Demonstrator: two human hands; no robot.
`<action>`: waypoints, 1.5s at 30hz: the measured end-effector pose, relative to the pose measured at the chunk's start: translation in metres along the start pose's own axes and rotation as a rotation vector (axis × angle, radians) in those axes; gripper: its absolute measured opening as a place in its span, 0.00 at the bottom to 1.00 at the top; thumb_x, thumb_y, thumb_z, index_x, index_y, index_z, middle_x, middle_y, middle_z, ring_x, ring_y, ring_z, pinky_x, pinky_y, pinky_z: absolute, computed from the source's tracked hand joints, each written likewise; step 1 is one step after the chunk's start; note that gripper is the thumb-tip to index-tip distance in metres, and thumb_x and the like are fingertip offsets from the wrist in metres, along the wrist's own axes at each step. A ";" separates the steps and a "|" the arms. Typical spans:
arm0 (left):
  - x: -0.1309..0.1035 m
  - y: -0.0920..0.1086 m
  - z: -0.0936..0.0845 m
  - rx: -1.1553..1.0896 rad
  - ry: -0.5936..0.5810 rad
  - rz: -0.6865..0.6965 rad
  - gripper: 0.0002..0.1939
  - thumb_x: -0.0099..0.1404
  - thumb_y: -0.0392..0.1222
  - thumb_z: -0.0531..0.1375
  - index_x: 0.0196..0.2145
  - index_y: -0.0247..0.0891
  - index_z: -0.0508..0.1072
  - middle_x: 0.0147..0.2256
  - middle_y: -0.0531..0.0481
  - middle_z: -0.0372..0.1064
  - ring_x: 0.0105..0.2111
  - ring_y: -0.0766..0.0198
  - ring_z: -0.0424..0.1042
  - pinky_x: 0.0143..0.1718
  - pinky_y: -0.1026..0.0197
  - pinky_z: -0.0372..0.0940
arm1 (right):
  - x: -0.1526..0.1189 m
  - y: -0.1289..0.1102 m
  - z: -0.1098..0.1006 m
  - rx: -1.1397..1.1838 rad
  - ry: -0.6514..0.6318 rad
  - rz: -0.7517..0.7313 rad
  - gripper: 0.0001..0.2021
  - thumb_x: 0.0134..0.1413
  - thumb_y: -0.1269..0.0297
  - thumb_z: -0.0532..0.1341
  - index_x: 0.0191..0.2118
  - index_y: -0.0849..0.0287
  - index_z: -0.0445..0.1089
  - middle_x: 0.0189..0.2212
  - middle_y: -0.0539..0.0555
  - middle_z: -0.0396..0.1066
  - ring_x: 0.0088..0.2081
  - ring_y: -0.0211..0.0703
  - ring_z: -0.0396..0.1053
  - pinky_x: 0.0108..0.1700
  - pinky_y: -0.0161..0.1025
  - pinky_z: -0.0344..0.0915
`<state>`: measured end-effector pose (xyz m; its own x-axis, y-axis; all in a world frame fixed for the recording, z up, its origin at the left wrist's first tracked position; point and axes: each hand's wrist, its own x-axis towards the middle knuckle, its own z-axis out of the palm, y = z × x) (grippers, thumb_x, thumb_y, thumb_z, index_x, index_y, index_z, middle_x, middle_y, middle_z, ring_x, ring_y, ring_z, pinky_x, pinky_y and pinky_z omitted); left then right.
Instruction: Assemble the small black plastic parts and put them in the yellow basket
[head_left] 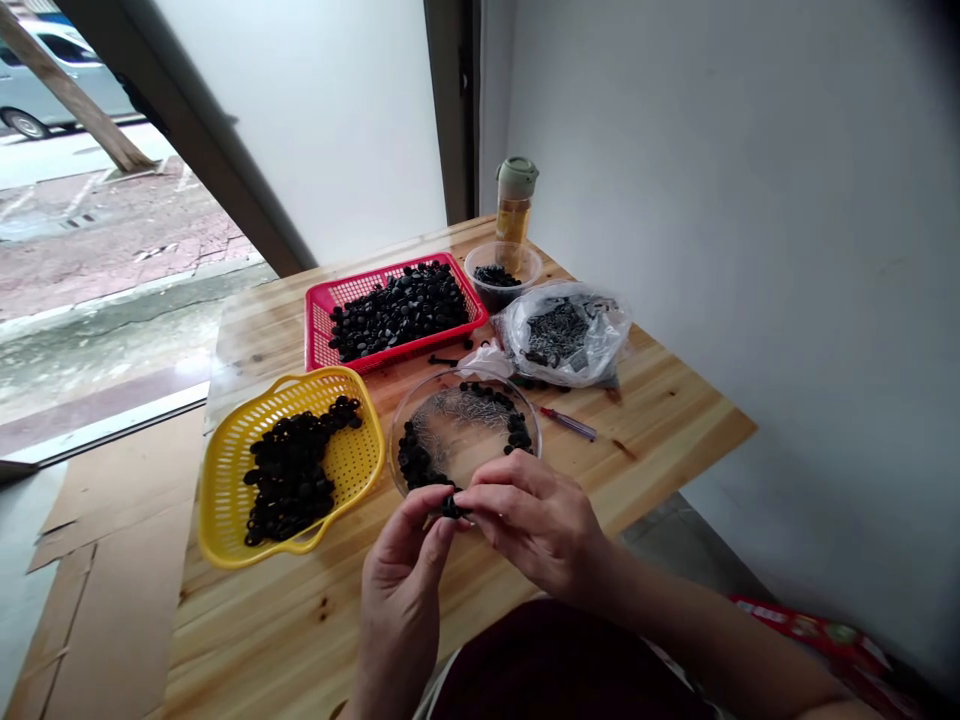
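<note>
Small black piece (450, 507) is at the near side of the clear round dish (466, 452), pinched by left hand (409, 572) and right hand (551, 522), both equally near; its long axis I cannot surely tell.

Daylight comes in on my left, where the ground outside (112, 235) is very bright. The table (667, 410) shines pale by its left edge. The wall (712, 250) dims toward the right. The small black piece (450, 507) looks like a dark blot.
</note>
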<state>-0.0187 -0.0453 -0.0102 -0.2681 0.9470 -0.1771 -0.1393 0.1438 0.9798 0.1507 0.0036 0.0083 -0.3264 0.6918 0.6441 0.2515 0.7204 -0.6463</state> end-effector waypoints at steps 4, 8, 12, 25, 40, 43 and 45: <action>-0.001 0.003 0.001 -0.004 -0.007 0.023 0.16 0.60 0.53 0.72 0.41 0.41 0.83 0.40 0.47 0.82 0.40 0.58 0.79 0.44 0.60 0.75 | 0.001 0.000 0.000 0.109 -0.008 0.061 0.10 0.67 0.70 0.63 0.51 0.53 0.77 0.39 0.55 0.76 0.39 0.41 0.75 0.42 0.37 0.75; -0.003 0.004 0.004 -0.099 -0.033 -0.046 0.17 0.59 0.53 0.73 0.40 0.40 0.84 0.35 0.47 0.81 0.34 0.60 0.78 0.42 0.59 0.75 | 0.002 -0.001 0.000 0.236 -0.029 0.194 0.07 0.65 0.68 0.66 0.47 0.54 0.79 0.38 0.55 0.76 0.36 0.39 0.74 0.37 0.35 0.74; -0.003 0.004 0.007 -0.246 -0.047 -0.119 0.18 0.55 0.54 0.75 0.38 0.41 0.85 0.34 0.48 0.81 0.33 0.62 0.78 0.41 0.61 0.75 | 0.003 -0.002 0.000 0.290 -0.039 0.251 0.07 0.63 0.69 0.67 0.46 0.55 0.80 0.38 0.54 0.76 0.34 0.38 0.73 0.35 0.34 0.72; -0.002 0.009 0.012 -0.480 -0.073 -0.176 0.12 0.53 0.47 0.78 0.35 0.44 0.87 0.32 0.50 0.83 0.30 0.67 0.80 0.37 0.66 0.76 | 0.005 -0.007 -0.003 0.264 -0.020 0.233 0.08 0.63 0.71 0.66 0.45 0.56 0.79 0.38 0.55 0.76 0.34 0.38 0.72 0.34 0.32 0.71; -0.009 0.001 0.005 -0.394 -0.043 -0.122 0.12 0.55 0.48 0.77 0.37 0.43 0.86 0.34 0.51 0.82 0.32 0.68 0.78 0.40 0.69 0.74 | 0.001 -0.004 0.003 0.306 -0.061 0.204 0.08 0.64 0.71 0.67 0.47 0.57 0.79 0.40 0.55 0.76 0.38 0.39 0.76 0.40 0.33 0.74; -0.009 0.000 0.004 -0.386 -0.060 -0.122 0.12 0.56 0.49 0.76 0.37 0.43 0.86 0.34 0.51 0.82 0.32 0.68 0.78 0.39 0.68 0.75 | 0.000 -0.003 0.003 0.319 -0.052 0.197 0.08 0.64 0.71 0.67 0.47 0.59 0.80 0.39 0.56 0.76 0.38 0.38 0.76 0.39 0.32 0.74; -0.009 0.000 0.005 -0.391 -0.065 -0.135 0.13 0.56 0.49 0.76 0.38 0.43 0.86 0.34 0.51 0.82 0.32 0.68 0.78 0.39 0.68 0.75 | -0.001 -0.003 0.004 0.317 -0.047 0.196 0.08 0.63 0.72 0.67 0.47 0.60 0.80 0.39 0.56 0.76 0.38 0.38 0.76 0.39 0.32 0.74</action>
<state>-0.0120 -0.0524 -0.0086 -0.1631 0.9451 -0.2831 -0.5244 0.1600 0.8363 0.1469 0.0005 0.0084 -0.3437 0.8065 0.4811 0.0210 0.5187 -0.8547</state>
